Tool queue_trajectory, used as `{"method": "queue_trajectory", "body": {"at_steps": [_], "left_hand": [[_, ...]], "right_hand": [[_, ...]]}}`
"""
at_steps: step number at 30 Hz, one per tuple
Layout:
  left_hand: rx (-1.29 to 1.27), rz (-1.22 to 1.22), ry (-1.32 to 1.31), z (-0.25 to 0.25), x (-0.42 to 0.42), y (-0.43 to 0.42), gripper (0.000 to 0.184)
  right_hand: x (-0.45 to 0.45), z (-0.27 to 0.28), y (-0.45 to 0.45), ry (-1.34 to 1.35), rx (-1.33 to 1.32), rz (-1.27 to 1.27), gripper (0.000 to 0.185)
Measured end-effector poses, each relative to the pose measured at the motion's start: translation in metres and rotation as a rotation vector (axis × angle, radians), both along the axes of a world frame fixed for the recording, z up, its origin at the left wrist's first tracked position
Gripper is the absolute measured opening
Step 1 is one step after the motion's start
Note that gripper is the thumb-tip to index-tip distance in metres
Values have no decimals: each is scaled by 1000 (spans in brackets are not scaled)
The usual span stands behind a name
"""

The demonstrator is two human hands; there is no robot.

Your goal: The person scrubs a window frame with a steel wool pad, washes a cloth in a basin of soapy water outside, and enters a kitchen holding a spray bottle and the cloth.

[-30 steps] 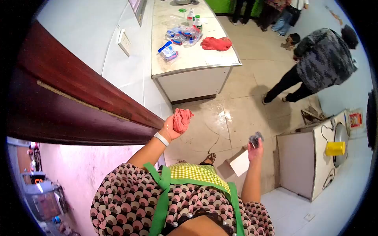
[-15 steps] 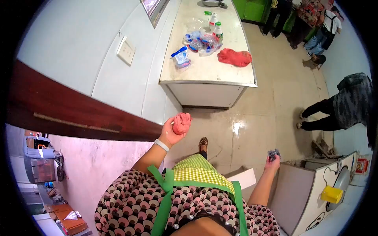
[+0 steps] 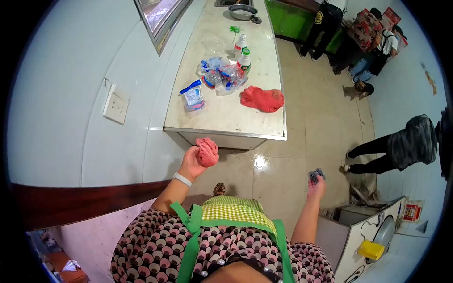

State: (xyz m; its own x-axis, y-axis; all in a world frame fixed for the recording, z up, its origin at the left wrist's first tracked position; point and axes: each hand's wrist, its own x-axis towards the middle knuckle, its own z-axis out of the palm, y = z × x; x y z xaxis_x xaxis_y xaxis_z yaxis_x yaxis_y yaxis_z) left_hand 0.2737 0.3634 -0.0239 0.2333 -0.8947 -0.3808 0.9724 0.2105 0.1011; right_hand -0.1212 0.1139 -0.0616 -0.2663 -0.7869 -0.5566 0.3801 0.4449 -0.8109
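Observation:
My left hand [image 3: 190,163] is closed round a crumpled red cloth [image 3: 207,152], just short of the counter's near edge. Out to the right, over the floor, my right hand [image 3: 317,188] grips a grey steel wool scrubber [image 3: 315,175]. On the white counter [image 3: 214,117] ahead lies a second red cloth [image 3: 262,99], spread flat near the right edge. Left of it are a blue-and-clear packet [image 3: 193,96], another wire scrubber [image 3: 212,79] and crumpled clear plastic packaging [image 3: 233,78]. Two bottles stand behind these, a white one [image 3: 240,43] and a green-capped one [image 3: 244,61].
A metal basin [image 3: 242,12] sits at the counter's far end. At right, a low cabinet [image 3: 351,240] carries a yellow container [image 3: 371,250]. One person [image 3: 410,144] stands at right; several others are at the far right. Tiled floor [image 3: 302,122] runs beside the counter.
I have moved forward, so the counter and its items appear nearer and lower in view. Both hands keep hold of the red cloth and the steel wool scrubber.

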Motion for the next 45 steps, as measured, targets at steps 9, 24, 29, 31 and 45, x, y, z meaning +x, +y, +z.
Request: {"method": "queue_trajectory", "body": {"at_steps": [9, 24, 29, 31, 45], "left_hand": [[130, 239, -196, -1, -12, -36, 32], [244, 500, -118, 9, -70, -62, 25], [167, 521, -36, 3, -69, -68, 19], [497, 636, 79, 15, -70, -77, 17], [379, 700, -101, -17, -104, -25, 12]], "right_hand": [[31, -36, -113, -1, 16, 294, 22], [93, -40, -212, -135, -32, 705, 18], [115, -16, -187, 17, -2, 782, 20], [116, -18, -183, 35, -50, 918, 20], [219, -24, -161, 166, -70, 1417, 19]]}}
